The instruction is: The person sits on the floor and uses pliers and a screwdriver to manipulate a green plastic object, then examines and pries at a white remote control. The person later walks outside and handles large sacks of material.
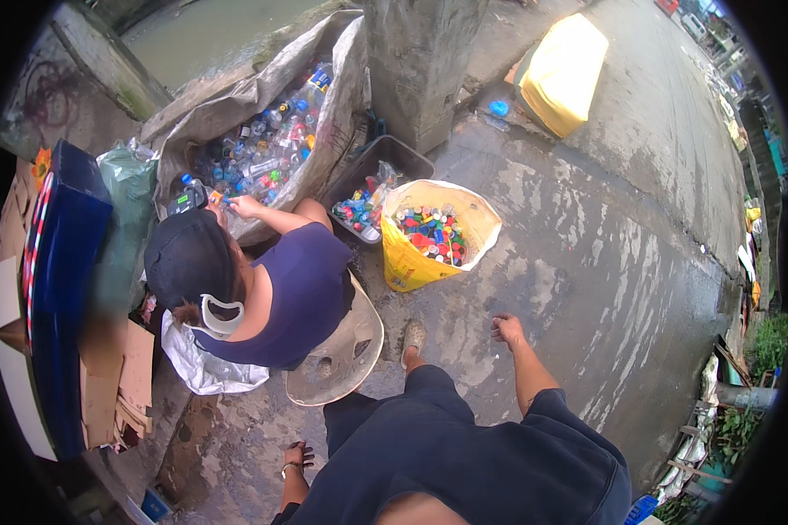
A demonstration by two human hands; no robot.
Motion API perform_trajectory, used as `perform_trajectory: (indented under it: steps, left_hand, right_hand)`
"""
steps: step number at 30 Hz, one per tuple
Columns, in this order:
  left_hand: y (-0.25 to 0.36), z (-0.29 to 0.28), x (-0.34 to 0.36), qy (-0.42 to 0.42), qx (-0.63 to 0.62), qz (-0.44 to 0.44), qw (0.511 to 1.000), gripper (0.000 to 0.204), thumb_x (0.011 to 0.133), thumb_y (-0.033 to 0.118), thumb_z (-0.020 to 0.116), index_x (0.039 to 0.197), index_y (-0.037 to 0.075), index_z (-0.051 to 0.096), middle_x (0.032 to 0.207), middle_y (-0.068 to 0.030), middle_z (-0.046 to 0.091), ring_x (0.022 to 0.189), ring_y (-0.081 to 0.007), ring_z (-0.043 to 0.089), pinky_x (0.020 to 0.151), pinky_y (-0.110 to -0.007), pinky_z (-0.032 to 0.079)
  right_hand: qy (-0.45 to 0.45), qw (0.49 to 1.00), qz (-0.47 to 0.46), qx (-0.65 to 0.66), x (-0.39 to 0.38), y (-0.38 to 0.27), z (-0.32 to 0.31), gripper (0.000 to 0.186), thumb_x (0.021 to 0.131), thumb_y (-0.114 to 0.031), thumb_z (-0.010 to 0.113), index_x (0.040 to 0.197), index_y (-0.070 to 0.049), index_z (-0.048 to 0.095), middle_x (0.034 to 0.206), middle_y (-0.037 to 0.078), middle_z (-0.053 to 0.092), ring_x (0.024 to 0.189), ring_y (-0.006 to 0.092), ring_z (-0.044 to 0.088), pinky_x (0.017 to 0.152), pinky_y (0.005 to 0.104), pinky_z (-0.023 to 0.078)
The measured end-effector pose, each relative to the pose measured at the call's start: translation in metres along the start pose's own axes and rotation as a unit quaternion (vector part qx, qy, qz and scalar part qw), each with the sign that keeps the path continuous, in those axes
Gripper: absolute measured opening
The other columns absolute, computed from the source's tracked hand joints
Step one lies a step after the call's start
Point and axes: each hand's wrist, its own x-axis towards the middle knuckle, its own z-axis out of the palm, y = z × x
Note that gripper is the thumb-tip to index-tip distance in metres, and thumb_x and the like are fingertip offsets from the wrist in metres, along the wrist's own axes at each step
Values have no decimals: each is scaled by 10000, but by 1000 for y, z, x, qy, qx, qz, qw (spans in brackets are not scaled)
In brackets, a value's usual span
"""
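My left hand (298,456) hangs low beside my body above the wet concrete, fingers slightly apart and nothing visible in it. Out to the right, my right hand (506,330) is held over the pavement with its fingers curled in; no object shows in it. Nearest to it stands a yellow sack (404,262) with a white inside, holding many coloured bottle caps (432,234). A seated person (276,289) in a dark cap and purple shirt works in front of me. That person's hands hold a small plastic bottle (220,199) with an orange part.
A large pale sack (346,83) full of plastic bottles leans by a concrete post (418,70). Between it and the yellow sack is a dark bin (418,163) holding caps and plastic. Cardboard (105,376) and a blue box (66,289) stand left. A yellow covered block (565,74) lies farther off.
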Motion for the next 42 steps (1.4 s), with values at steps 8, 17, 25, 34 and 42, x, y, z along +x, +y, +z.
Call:
perform_trajectory:
  steps: [8,17,25,34,42]
  left_hand:
    - [-59,146,-69,2,-67,36,997,476,989,337,565,1388,101,456,1103,-143,699,826,-313,692,616,-480,549]
    - [-163,284,-73,38,-239,37,970,446,1000,366,537,1371,129,467,1077,-129,692,839,-318,687,599,-469,560]
    - [-233,415,-90,-30,-184,32,982,381,985,295,563,1265,38,546,1002,-150,702,767,-320,700,592,-504,554]
    - [51,556,-103,-123,36,111,986,401,971,322,589,1270,56,564,1075,-146,685,877,-332,675,678,-503,542]
    - [315,730,-151,-193,239,188,933,419,958,346,611,1274,72,580,1141,-143,671,975,-342,653,754,-501,531]
  right_hand:
    - [-51,996,-47,-59,36,-59,-70,381,938,-194,568,1281,-32,601,922,100,695,698,201,676,620,334,562]
    - [-105,954,-64,-275,57,-31,-136,387,904,-229,606,1260,-84,650,968,88,729,773,206,725,649,337,590]
    - [-94,949,-63,-295,84,-41,-249,400,903,-225,597,1270,-74,640,966,95,729,744,210,721,628,357,594]
    - [-66,964,-152,-210,152,-107,-360,429,885,-260,610,1283,-102,632,939,84,728,740,205,719,640,363,572]
    - [149,988,0,40,191,-25,-582,375,903,-272,613,1234,-104,661,925,57,714,730,183,710,594,333,561]
